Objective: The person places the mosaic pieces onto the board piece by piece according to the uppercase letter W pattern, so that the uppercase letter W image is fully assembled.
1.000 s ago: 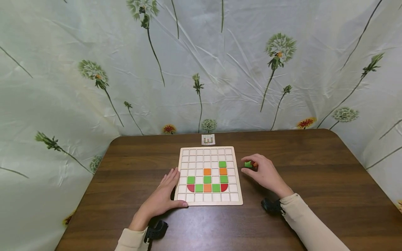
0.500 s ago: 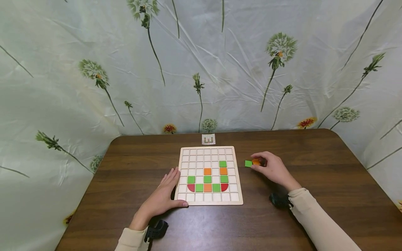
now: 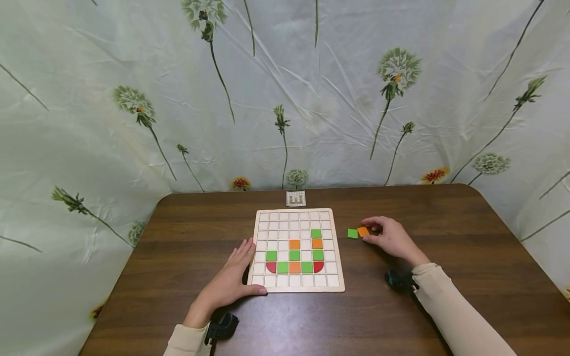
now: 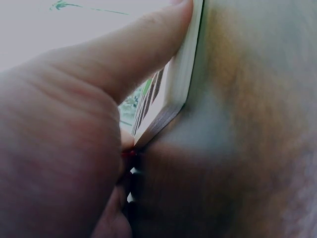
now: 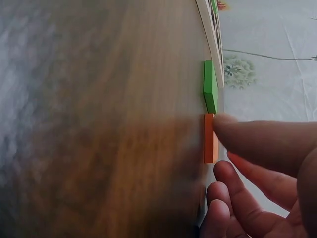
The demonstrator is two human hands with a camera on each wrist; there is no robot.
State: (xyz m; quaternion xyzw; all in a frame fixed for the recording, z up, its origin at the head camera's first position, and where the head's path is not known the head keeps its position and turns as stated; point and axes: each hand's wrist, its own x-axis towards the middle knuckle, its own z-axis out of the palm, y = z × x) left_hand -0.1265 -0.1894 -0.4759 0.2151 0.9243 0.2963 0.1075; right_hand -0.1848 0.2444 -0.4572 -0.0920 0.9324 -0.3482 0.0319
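Note:
My left hand [image 3: 230, 277] rests along the left edge of a pale wooden grid board [image 3: 337, 282], its thumb over the near corner; the left wrist view shows the thumb [image 4: 143, 44] on the board's edge. Green, orange and red tiles fill several of the board's squares. Right of the board, a green tile [image 3: 352, 233] and an orange tile [image 3: 363, 231] lie flat on the table, nearly touching. My right hand [image 3: 394, 241] is at the orange tile with thumb and fingers apart. In the right wrist view the thumb's tip meets the orange tile [image 5: 209, 139].
A small printed card [image 3: 296, 198] with a grid pattern lies beyond the board. The brown wooden table [image 3: 436, 222] ends at a wall-like sheet [image 3: 329, 99] printed with dandelions. Dark camera mounts sit on both wrists.
My right hand has drawn back to the right from around the green tile to the orange one. Both tiles now show more fully, the orange one turned slightly. My left hand stays put.

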